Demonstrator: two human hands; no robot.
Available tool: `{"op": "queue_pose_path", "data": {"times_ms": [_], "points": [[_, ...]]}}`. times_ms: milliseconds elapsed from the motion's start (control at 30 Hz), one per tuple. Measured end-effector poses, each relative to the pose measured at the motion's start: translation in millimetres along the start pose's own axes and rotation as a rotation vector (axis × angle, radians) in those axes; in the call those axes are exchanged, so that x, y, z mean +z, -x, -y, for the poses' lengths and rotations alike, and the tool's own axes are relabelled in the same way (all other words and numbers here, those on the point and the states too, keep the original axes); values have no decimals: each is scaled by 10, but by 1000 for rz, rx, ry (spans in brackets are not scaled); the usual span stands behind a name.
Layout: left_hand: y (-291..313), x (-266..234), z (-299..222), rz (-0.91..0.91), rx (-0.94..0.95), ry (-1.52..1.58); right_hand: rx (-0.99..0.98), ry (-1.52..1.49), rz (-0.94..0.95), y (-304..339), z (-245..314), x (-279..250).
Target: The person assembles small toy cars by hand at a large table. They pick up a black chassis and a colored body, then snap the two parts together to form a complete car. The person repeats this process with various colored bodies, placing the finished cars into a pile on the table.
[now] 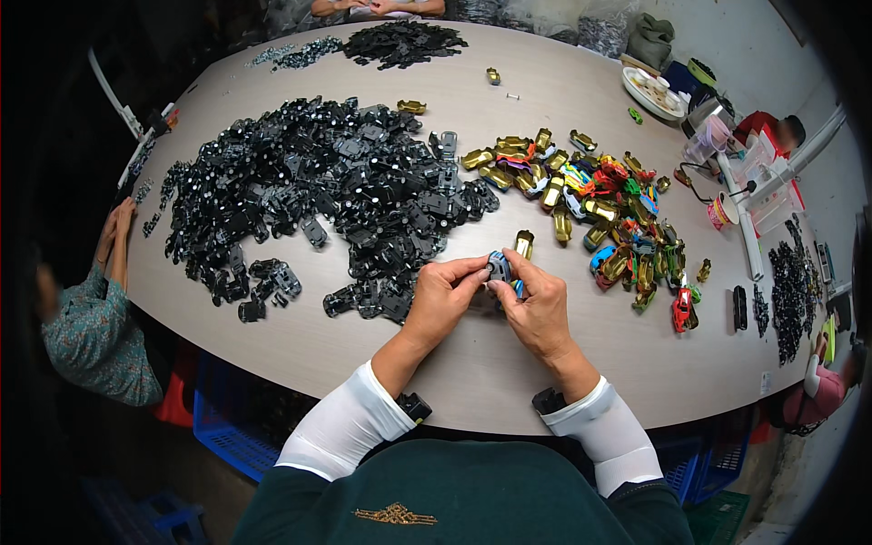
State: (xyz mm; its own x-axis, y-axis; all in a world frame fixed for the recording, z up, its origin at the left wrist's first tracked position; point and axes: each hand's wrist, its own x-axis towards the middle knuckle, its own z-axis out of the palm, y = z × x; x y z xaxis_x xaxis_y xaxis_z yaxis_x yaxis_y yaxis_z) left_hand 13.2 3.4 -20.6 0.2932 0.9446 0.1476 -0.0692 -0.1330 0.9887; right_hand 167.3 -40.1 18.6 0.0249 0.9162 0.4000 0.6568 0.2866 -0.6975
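Left hand (442, 295) and right hand (538, 309) pinching a small blue toy car (499, 266), matte black plastic chassis heap (336, 191) beside, glossy coloured shells (599, 204), bare tabletop (272, 350) near edge

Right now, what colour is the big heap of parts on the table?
Black, the heap of parts, clearest in the head view.

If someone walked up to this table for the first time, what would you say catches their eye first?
Probably the big heap of black plastic parts spread over the left middle of the round table, and beside it on the right the bright pile of gold, red and blue toy car shells. Next, at the near edge, the left hand and right hand together pinch a small blue-grey piece.
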Motion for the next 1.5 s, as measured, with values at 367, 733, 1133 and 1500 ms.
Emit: {"op": "queue_pose_path", "data": {"times_ms": [367, 733, 1133, 1500], "points": [[-12, 11, -98, -51, -86, 392, 284, -301, -9, -30, -59, -4], [13, 9, -278, 41, -143, 211, 84, -228, -11, 19, -1, -5], [19, -1, -46, 12, -44, 75, -95, -92, -4, 13, -1, 22], [20, 6, -105, 118, 188, -75, -136, -107, -75, 35, -93, 28]]}}
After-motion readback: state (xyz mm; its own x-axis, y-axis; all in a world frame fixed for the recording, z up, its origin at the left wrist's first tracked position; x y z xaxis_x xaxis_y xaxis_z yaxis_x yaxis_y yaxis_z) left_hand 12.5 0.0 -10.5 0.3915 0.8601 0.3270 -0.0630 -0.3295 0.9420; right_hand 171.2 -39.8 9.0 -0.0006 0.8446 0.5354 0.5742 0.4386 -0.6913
